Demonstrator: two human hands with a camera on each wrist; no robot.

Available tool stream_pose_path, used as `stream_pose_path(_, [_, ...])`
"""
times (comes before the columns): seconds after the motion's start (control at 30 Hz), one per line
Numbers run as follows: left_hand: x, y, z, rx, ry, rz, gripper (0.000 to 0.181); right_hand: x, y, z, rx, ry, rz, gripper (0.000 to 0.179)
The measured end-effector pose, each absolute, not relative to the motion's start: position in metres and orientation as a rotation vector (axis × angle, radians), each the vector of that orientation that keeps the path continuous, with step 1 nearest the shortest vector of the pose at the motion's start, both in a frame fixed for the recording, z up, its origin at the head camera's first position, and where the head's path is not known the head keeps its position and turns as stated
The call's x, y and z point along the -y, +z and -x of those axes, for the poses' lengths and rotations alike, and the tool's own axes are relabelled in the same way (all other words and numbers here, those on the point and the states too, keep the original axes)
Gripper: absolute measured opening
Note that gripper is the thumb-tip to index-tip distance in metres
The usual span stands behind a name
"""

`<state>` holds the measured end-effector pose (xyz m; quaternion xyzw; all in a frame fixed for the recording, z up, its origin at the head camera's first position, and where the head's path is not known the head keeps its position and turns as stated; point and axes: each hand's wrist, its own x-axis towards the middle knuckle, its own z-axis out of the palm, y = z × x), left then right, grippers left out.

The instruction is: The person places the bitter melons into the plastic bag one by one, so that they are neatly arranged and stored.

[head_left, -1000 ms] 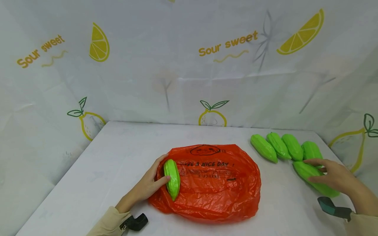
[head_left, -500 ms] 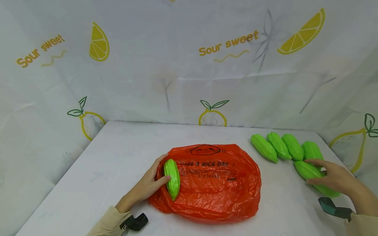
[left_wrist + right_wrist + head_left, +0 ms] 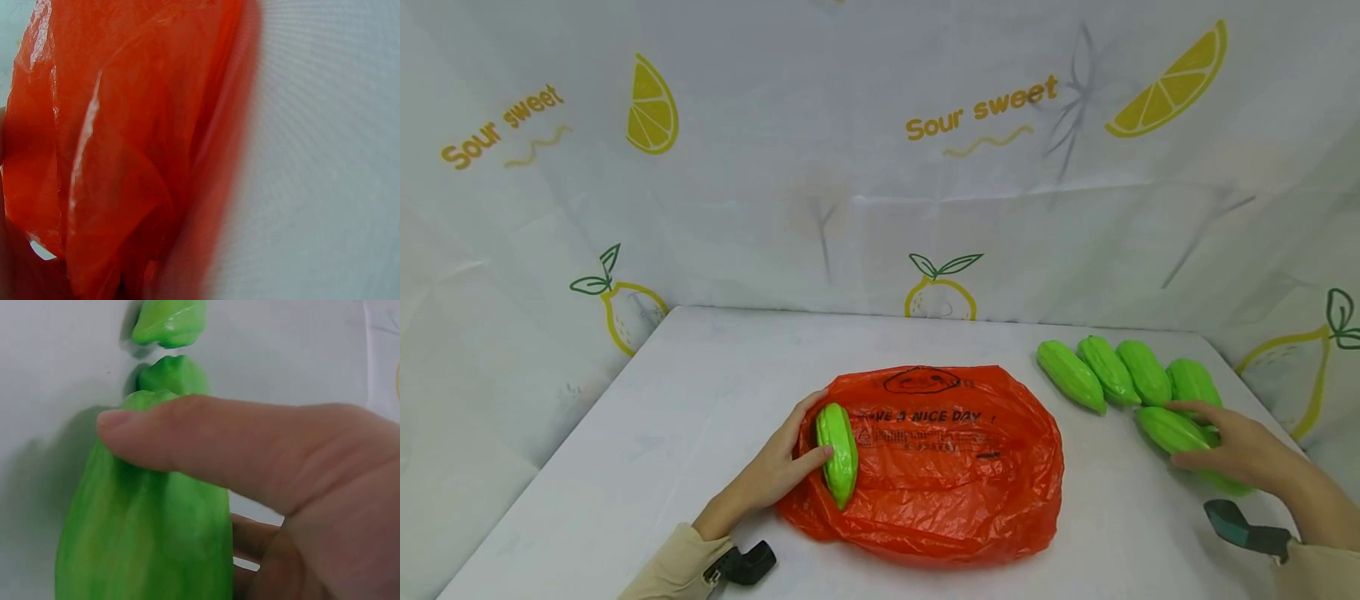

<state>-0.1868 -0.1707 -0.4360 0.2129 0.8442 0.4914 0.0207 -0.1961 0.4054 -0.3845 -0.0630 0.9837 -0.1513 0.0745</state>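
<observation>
My left hand [image 3: 778, 468] grips the left edge of a red plastic bag [image 3: 955, 492], its fingers mostly hidden behind the film. The left thumb touches a ridged, bright-green gourd-like fruit [image 3: 837, 458] lying upright along the bag's left side. In the left wrist view, crumpled red film [image 3: 125, 137] fills the left half. On the right, my right hand [image 3: 1243, 446] holds another green gourd [image 3: 1168, 429], thumb on the near side and fingers over the far side. The right wrist view shows that thumb [image 3: 187, 431] lying across the ridged gourd [image 3: 144, 537].
Several more green gourds [image 3: 1070, 377] lie in a row at the back right of the white table [image 3: 715, 375]. A white cloth printed with lemons [image 3: 775, 167] hangs behind and at both sides.
My right hand has shifted slightly left and away from me, the green gourd moving with it. The left hand, the bag and the gourd on it stay put.
</observation>
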Motion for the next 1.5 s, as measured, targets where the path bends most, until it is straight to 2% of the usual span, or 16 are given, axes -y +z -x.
stream_pose_path(0.5, [0.171,-0.436,0.187,-2.614,1.525,-0.67,0.072,-0.382,-0.364,0.189,-2.985,-0.55,0.273,0.077])
stream_pose_path(0.9, [0.171,-0.435,0.187,-2.619,1.519,-0.685,0.069,-0.361,-0.357,0.186,-3.006,-0.59,0.223,0.081])
stream_pose_path(1.5, [0.172,-0.436,0.187,-2.64,1.499,-0.687,0.07,-0.331,-0.345,0.179,-3.033,-0.831,0.355,0.075])
